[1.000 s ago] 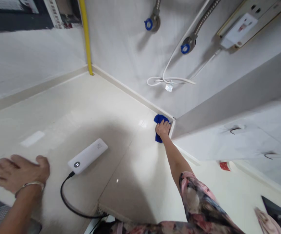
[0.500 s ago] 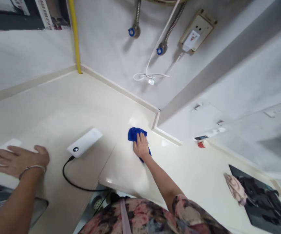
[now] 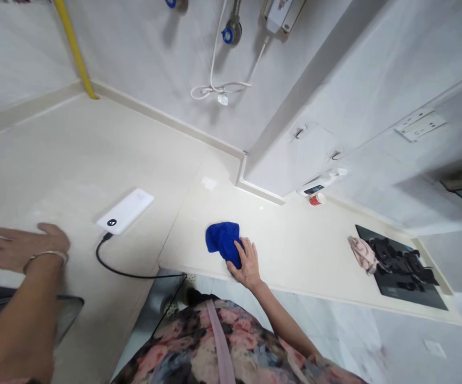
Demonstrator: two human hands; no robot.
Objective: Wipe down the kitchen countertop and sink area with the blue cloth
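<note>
A crumpled blue cloth [image 3: 223,240] lies on the cream countertop [image 3: 295,245] near its front edge. My right hand [image 3: 247,262] grips the right side of this cloth, fingers bent over it and thumb at its lower edge. At the far left, my left hand [image 3: 18,246] rests with fingers spread and nothing in it; a bracelet [image 3: 45,256] circles the wrist. Between my hands sits a white power bank [image 3: 126,210] with a black cable [image 3: 122,273] plugged into its near end.
A wall corner [image 3: 241,176] juts into the counter. Farther right are a red-and-white cup [image 3: 317,199], a pinkish cloth [image 3: 362,255] and black straps on a dark panel [image 3: 407,288]. A dark-rimmed basin-like thing [image 3: 69,314] is under my left forearm. The black cable hangs over the edge.
My right hand has drawn the blue cloth from near the wall corner toward the counter's front edge. The camera view has shifted right. My left hand stays spread.
</note>
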